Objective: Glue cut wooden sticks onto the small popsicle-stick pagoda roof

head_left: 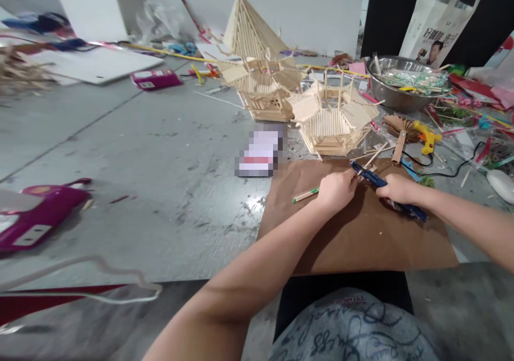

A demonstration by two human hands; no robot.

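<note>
My left hand (336, 190) is closed around thin wooden sticks above the brown paper sheet (401, 248). A green-tipped stick piece (305, 195) pokes out on its left side, and a pale stick (377, 157) angles up on the right. In my right hand (395, 189) is a long dark blue cutter-like tool (367, 174), gripped by its handle part. The tool's head meets the sticks beside my left fingers; blur hides the exact contact. Just beyond the paper stands a hexagonal stick model (333, 122).
A taller stick model with a pointed roof (257, 34), a phone (260, 151) and a steel bowl (395, 96) stand farther back. A yellow glue gun (428, 137) with a black cord lies right. Purple boxes (48, 211) lie left; a clothes hanger (120, 267) overhangs the front edge.
</note>
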